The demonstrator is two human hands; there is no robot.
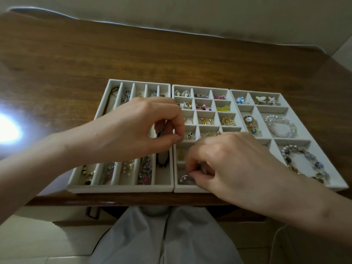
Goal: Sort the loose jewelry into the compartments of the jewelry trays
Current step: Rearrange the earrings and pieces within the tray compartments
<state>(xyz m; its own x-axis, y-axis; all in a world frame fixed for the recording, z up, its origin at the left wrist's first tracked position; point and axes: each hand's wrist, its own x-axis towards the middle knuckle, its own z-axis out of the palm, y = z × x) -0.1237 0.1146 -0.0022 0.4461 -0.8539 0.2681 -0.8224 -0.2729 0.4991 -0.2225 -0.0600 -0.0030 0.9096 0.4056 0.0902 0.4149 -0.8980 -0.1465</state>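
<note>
Three pale grey jewelry trays stand side by side on the wooden table. The left tray (122,188) has long slots with necklaces. The middle tray (191,88) holds earrings in small square cells. The right tray (274,93) holds bracelets and brooches. My left hand (141,128) hovers over the seam between the left and middle trays, thumb and fingers pinched together; what it pinches is hidden. My right hand (228,162) reaches into the middle tray's front left cell, fingertips closed on a small silver piece (185,179).
The table's front edge (133,199) runs just below the trays. A bright glare spot (7,128) lies on the wood at the left. My lap in light trousers (163,235) is under the table edge. A wall rises behind the table.
</note>
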